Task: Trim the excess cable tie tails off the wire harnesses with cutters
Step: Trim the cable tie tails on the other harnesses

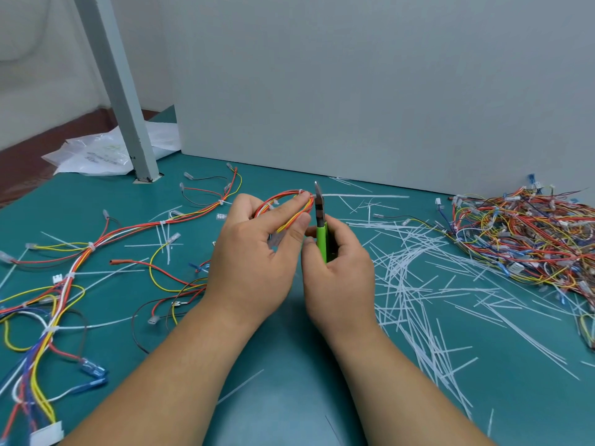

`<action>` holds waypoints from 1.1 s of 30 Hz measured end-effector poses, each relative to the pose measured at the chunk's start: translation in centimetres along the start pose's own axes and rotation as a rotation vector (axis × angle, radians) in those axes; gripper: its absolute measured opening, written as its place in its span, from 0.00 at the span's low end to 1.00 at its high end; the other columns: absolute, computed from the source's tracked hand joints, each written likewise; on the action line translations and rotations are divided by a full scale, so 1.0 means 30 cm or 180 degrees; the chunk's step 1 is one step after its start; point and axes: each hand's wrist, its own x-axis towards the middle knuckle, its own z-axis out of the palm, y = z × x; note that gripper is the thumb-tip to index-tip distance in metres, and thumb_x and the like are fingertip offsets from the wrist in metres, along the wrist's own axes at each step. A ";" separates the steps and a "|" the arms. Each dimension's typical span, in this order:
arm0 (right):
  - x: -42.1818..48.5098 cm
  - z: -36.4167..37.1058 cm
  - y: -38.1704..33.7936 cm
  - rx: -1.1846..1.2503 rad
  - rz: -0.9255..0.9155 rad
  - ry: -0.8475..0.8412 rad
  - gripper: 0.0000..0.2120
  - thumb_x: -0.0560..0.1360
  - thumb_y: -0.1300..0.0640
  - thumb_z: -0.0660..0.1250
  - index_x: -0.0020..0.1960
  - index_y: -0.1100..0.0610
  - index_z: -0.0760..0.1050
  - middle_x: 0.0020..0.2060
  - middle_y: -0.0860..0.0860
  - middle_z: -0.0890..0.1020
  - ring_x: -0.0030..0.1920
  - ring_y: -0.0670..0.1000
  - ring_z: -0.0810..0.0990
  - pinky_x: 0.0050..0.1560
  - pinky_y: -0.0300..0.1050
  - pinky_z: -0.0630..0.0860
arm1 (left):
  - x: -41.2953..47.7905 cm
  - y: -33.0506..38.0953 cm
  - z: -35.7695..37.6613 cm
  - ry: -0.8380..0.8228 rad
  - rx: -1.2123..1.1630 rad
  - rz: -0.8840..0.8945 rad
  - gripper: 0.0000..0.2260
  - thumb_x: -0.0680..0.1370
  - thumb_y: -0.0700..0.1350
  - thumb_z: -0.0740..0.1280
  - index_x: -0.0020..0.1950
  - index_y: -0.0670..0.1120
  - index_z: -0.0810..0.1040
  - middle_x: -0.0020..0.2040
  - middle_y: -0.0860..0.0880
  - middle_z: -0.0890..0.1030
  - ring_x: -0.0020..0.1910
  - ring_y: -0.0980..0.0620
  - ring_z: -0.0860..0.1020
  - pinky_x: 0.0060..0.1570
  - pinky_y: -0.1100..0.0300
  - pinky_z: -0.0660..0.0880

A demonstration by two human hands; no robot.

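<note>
We pinch the harness loop (283, 201) between left hand (254, 252) thumb and fingers over the middle of the bench (289, 365), right hand (338, 268) curled round the cutters (320, 220); we set blades flush on the tie tail (363, 196), clear of insulation, then squeeze.

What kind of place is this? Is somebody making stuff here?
Probably a workbench in a wiring workshop. A big pile of wire harnesses lies on the teal table, cut white tie tails are scattered about, and the right hand holds green cutters.
</note>
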 end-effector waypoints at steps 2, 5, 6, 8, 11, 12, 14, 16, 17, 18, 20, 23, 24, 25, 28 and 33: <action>0.000 -0.002 0.005 -0.0009 -0.0098 0.0028 0.03 0.80 0.59 0.68 0.48 0.54 0.79 0.34 0.51 0.78 0.35 0.50 0.71 0.38 0.45 0.70 | 0.000 0.002 0.001 -0.0006 0.0005 0.0002 0.15 0.80 0.61 0.63 0.66 0.64 0.76 0.45 0.52 0.67 0.45 0.54 0.73 0.45 0.60 0.75; 0.003 0.001 0.011 0.0092 -0.0103 0.0075 0.05 0.80 0.56 0.69 0.45 0.54 0.79 0.34 0.54 0.77 0.34 0.51 0.72 0.37 0.46 0.70 | -0.002 0.006 0.004 -0.0008 -0.0005 0.0016 0.15 0.80 0.61 0.63 0.66 0.64 0.77 0.46 0.56 0.66 0.45 0.54 0.73 0.44 0.62 0.74; 0.004 0.003 0.011 0.0185 -0.0080 0.0077 0.05 0.80 0.56 0.69 0.46 0.54 0.80 0.34 0.54 0.78 0.36 0.53 0.73 0.38 0.47 0.72 | -0.003 0.007 0.005 -0.0009 -0.0010 0.0022 0.15 0.80 0.61 0.63 0.66 0.64 0.76 0.46 0.56 0.67 0.45 0.54 0.73 0.44 0.62 0.74; 0.004 0.007 0.013 0.0444 -0.0013 0.0047 0.03 0.80 0.58 0.69 0.51 0.52 0.82 0.38 0.55 0.81 0.37 0.51 0.77 0.42 0.46 0.75 | -0.006 0.010 0.007 -0.0014 -0.0014 0.0017 0.15 0.80 0.61 0.63 0.66 0.64 0.77 0.46 0.56 0.67 0.45 0.53 0.73 0.44 0.61 0.74; 0.006 0.007 0.021 0.0739 0.0086 0.0074 0.07 0.81 0.60 0.69 0.57 0.54 0.82 0.41 0.55 0.83 0.38 0.44 0.77 0.43 0.37 0.76 | -0.010 0.015 0.009 -0.0029 -0.0036 -0.0029 0.15 0.79 0.62 0.63 0.65 0.64 0.78 0.45 0.54 0.67 0.45 0.53 0.73 0.44 0.59 0.75; 0.007 0.007 0.022 0.0741 0.0081 0.0107 0.07 0.81 0.60 0.69 0.57 0.55 0.83 0.41 0.54 0.83 0.38 0.43 0.77 0.42 0.37 0.75 | -0.009 0.018 0.009 -0.0035 -0.0044 -0.0040 0.15 0.79 0.62 0.63 0.65 0.64 0.78 0.45 0.54 0.67 0.46 0.53 0.73 0.44 0.58 0.76; 0.009 0.007 0.025 0.0725 0.0050 0.0144 0.05 0.81 0.60 0.69 0.54 0.55 0.83 0.38 0.55 0.82 0.36 0.44 0.75 0.40 0.39 0.74 | -0.009 0.021 0.009 -0.0044 -0.0039 -0.0040 0.15 0.79 0.62 0.63 0.65 0.65 0.77 0.46 0.54 0.67 0.46 0.54 0.73 0.44 0.56 0.76; 0.012 0.008 0.030 0.0652 0.0027 0.0166 0.04 0.81 0.60 0.69 0.51 0.54 0.83 0.35 0.53 0.79 0.34 0.45 0.73 0.38 0.41 0.72 | -0.009 0.023 0.006 -0.0045 -0.0037 -0.0049 0.15 0.79 0.61 0.63 0.66 0.65 0.77 0.46 0.54 0.67 0.45 0.54 0.73 0.44 0.54 0.77; 0.014 0.009 0.034 0.0583 0.0020 0.0185 0.04 0.81 0.59 0.70 0.50 0.53 0.83 0.33 0.50 0.78 0.33 0.45 0.72 0.36 0.40 0.71 | -0.009 0.024 0.005 -0.0044 -0.0040 -0.0056 0.15 0.79 0.61 0.63 0.66 0.65 0.77 0.45 0.55 0.67 0.45 0.53 0.73 0.44 0.54 0.77; 0.016 0.010 0.039 0.0519 0.0022 0.0209 0.03 0.80 0.58 0.70 0.50 0.53 0.83 0.31 0.46 0.76 0.33 0.45 0.71 0.36 0.40 0.70 | -0.009 0.024 0.004 -0.0043 -0.0037 -0.0064 0.15 0.79 0.61 0.63 0.65 0.64 0.77 0.45 0.55 0.67 0.45 0.53 0.73 0.44 0.55 0.76; 0.017 0.011 0.043 0.0454 0.0037 0.0240 0.03 0.80 0.57 0.70 0.50 0.52 0.83 0.31 0.43 0.75 0.32 0.45 0.70 0.37 0.41 0.69 | -0.009 0.026 0.004 -0.0031 0.0001 -0.0067 0.15 0.79 0.61 0.63 0.65 0.64 0.78 0.45 0.54 0.67 0.45 0.54 0.73 0.44 0.58 0.75; 0.014 0.014 0.044 0.0396 -0.0062 0.0212 0.03 0.79 0.57 0.69 0.48 0.52 0.81 0.31 0.47 0.75 0.32 0.46 0.69 0.36 0.42 0.68 | -0.010 0.026 0.002 -0.0038 0.0059 -0.0026 0.16 0.79 0.61 0.62 0.65 0.64 0.78 0.45 0.55 0.66 0.44 0.56 0.72 0.43 0.63 0.73; 0.013 0.014 0.044 0.0371 -0.0084 0.0218 0.03 0.79 0.57 0.69 0.47 0.52 0.81 0.31 0.48 0.75 0.32 0.46 0.69 0.36 0.42 0.68 | -0.010 0.025 0.002 -0.0044 0.0081 -0.0007 0.16 0.79 0.61 0.62 0.66 0.64 0.77 0.44 0.56 0.66 0.44 0.57 0.72 0.43 0.64 0.73; 0.013 0.014 0.045 0.0356 -0.0082 0.0238 0.03 0.79 0.57 0.70 0.48 0.52 0.81 0.31 0.46 0.75 0.32 0.46 0.70 0.36 0.42 0.69 | -0.011 0.025 0.002 -0.0050 0.0103 0.0008 0.16 0.79 0.62 0.62 0.66 0.65 0.77 0.44 0.56 0.65 0.44 0.57 0.71 0.43 0.65 0.72; 0.016 0.013 0.049 0.0395 0.0001 0.0302 0.02 0.78 0.55 0.70 0.47 0.51 0.81 0.30 0.43 0.76 0.32 0.45 0.71 0.38 0.43 0.70 | -0.010 0.026 0.002 -0.0054 0.0116 0.0001 0.16 0.79 0.62 0.62 0.66 0.66 0.75 0.44 0.57 0.64 0.44 0.58 0.71 0.43 0.66 0.71; 0.016 0.012 0.047 0.0430 0.0004 0.0318 0.05 0.79 0.55 0.71 0.44 0.51 0.80 0.30 0.47 0.75 0.32 0.46 0.70 0.37 0.45 0.70 | -0.014 0.026 0.002 -0.0091 0.0120 -0.0007 0.16 0.79 0.62 0.62 0.66 0.66 0.75 0.44 0.57 0.64 0.44 0.57 0.71 0.44 0.62 0.73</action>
